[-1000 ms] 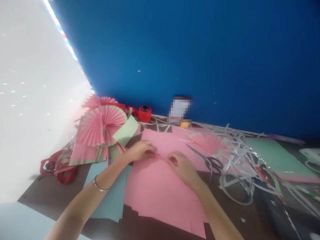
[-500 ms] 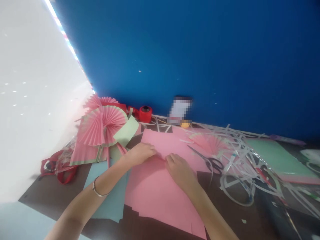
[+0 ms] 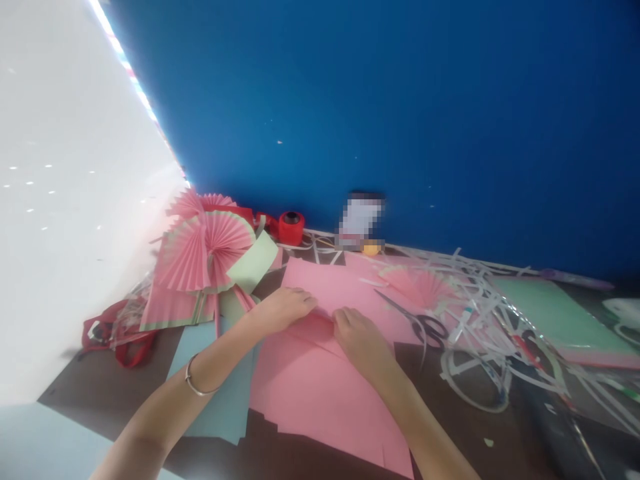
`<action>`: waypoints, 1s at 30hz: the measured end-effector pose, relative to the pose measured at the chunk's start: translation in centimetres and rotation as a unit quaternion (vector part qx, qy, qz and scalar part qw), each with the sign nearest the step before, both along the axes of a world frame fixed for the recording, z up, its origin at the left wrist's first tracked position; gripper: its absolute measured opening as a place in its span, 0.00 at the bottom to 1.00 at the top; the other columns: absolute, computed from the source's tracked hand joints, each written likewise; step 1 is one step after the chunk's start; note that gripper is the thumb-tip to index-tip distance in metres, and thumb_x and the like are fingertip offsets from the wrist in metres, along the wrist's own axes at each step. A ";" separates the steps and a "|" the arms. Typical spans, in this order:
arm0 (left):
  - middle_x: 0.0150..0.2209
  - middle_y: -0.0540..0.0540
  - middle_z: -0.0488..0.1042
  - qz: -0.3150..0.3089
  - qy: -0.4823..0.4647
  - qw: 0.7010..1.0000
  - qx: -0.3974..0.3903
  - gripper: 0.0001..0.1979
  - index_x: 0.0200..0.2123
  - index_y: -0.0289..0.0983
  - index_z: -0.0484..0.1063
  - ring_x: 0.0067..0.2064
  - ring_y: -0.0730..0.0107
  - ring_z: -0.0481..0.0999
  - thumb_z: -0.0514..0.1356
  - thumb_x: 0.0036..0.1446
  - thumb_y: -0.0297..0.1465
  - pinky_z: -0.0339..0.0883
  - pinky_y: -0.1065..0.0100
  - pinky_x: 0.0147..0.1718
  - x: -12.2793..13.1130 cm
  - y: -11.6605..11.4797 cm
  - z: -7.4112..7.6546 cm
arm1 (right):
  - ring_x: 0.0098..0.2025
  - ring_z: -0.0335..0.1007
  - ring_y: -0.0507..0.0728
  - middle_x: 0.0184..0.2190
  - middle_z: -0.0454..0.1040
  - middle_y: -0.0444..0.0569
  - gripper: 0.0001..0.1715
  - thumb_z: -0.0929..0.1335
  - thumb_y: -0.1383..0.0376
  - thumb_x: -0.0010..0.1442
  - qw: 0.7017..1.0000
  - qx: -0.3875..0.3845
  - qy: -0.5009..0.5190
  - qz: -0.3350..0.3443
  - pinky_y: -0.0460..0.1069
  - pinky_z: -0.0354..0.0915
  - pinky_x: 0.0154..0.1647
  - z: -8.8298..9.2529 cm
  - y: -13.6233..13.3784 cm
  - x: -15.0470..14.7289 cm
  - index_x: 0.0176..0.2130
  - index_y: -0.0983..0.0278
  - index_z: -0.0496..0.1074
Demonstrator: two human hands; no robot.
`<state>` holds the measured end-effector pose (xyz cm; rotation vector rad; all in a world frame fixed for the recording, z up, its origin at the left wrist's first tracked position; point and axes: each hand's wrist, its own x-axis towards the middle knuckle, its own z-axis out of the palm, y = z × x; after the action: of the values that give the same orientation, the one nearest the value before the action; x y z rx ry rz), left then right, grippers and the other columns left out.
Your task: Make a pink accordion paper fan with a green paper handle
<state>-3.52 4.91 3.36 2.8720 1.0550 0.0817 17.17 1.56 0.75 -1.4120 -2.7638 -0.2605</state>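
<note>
Pink paper sheets (image 3: 325,393) lie stacked in front of me. Across them runs a narrow folded strip of pink paper (image 3: 321,323), its fold slightly raised and darker. My left hand (image 3: 286,309), with a silver bangle on the wrist, has its fingers closed on the strip's left part. On the right part, the fingers of my right hand (image 3: 356,332) are pressed together over the paper; their tips are partly hidden. Dark-handled scissors (image 3: 425,327) lie partly on the pink paper, just right of my right hand.
Pleated pink paper fans (image 3: 210,253) are piled at the left, by a pale green paper piece (image 3: 254,263) and blue sheets (image 3: 215,407). A red tape roll (image 3: 291,230) stands near the blue wall (image 3: 400,100). White strips (image 3: 480,333) tangle at right, beside green sheets (image 3: 565,313).
The folded strip between my hands has lifted, showing more of its fold and a crease line below it. Both hands have stayed almost in place.
</note>
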 end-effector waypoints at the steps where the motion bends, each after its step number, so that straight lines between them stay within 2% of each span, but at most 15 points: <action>1: 0.34 0.44 0.70 -0.003 -0.001 1.000 0.004 0.08 0.33 0.35 0.64 0.35 0.66 0.70 0.50 0.55 0.19 0.60 0.67 0.31 0.1 0.0 -0.1 | 0.32 0.62 0.58 0.28 0.66 0.49 0.13 0.60 0.80 0.51 1.000 -0.005 0.004 0.000 0.51 0.55 0.32 0.0 0.0 0.0 0.29 0.62 0.61; 6: 0.32 0.44 0.69 -0.015 0.013 0.999 0.030 0.10 0.32 0.35 0.63 0.35 0.66 0.70 0.50 0.53 0.16 0.60 0.67 0.29 0.3 0.0 -0.2 | 0.31 0.61 0.58 0.28 0.66 0.50 0.14 0.60 0.81 0.50 1.000 0.008 0.007 0.005 0.52 0.53 0.32 0.2 0.1 -0.1 0.29 0.63 0.62; 11: 0.33 0.45 0.69 -0.012 0.008 0.998 0.064 0.10 0.34 0.35 0.63 0.33 0.66 0.70 0.49 0.54 0.16 0.60 0.67 0.27 0.5 0.0 -0.2 | 0.29 0.58 0.57 0.24 0.63 0.48 0.13 0.59 0.80 0.51 0.994 0.102 0.026 -0.013 0.51 0.51 0.31 0.3 0.2 -0.1 0.28 0.64 0.63; 14: 0.36 0.44 0.69 -0.003 -0.003 0.998 0.060 0.12 0.37 0.34 0.63 0.36 0.65 0.70 0.49 0.53 0.15 0.62 0.66 0.30 0.6 0.0 -0.4 | 0.29 0.58 0.57 0.24 0.64 0.48 0.11 0.60 0.78 0.55 0.990 0.133 0.044 -0.019 0.51 0.51 0.31 0.2 0.3 -0.1 0.31 0.65 0.65; 20: 0.42 0.45 0.71 0.015 -0.081 0.997 -0.006 0.15 0.44 0.37 0.63 0.43 0.66 0.69 0.50 0.54 0.18 0.62 0.65 0.43 0.3 0.4 -0.9 | 0.31 0.60 0.57 0.28 0.68 0.49 0.11 0.60 0.77 0.55 0.995 0.071 0.060 -0.037 0.51 0.52 0.34 0.0 0.4 0.2 0.32 0.64 0.66; 23: 0.41 0.43 0.71 0.034 -0.056 0.998 0.001 0.15 0.43 0.36 0.63 0.42 0.64 0.70 0.49 0.54 0.18 0.63 0.64 0.41 0.4 0.5 -0.9 | 0.30 0.61 0.56 0.27 0.69 0.48 0.09 0.60 0.74 0.56 0.991 0.057 0.095 -0.071 0.50 0.52 0.34 -0.1 0.6 0.2 0.31 0.63 0.66; 26: 0.41 0.42 0.71 0.041 -0.024 0.999 0.015 0.14 0.43 0.35 0.62 0.39 0.63 0.71 0.48 0.54 0.18 0.63 0.64 0.37 0.5 0.5 -0.6 | 0.30 0.62 0.56 0.28 0.70 0.48 0.08 0.60 0.72 0.58 0.987 0.010 0.134 -0.091 0.49 0.52 0.33 -0.4 0.9 0.3 0.32 0.63 0.66; 30: 0.43 0.43 0.72 0.016 -0.052 0.998 -0.027 0.17 0.46 0.37 0.62 0.41 0.64 0.71 0.47 0.55 0.18 0.63 0.65 0.38 0.0 0.5 -0.3 | 0.33 0.63 0.55 0.31 0.71 0.47 0.07 0.60 0.69 0.59 0.979 -0.065 0.168 -0.100 0.49 0.53 0.34 -0.6 1.0 0.6 0.34 0.62 0.66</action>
<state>-3.49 5.45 3.09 2.7707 1.0659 0.1999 17.75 2.58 0.16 -1.5966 -2.4080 0.1478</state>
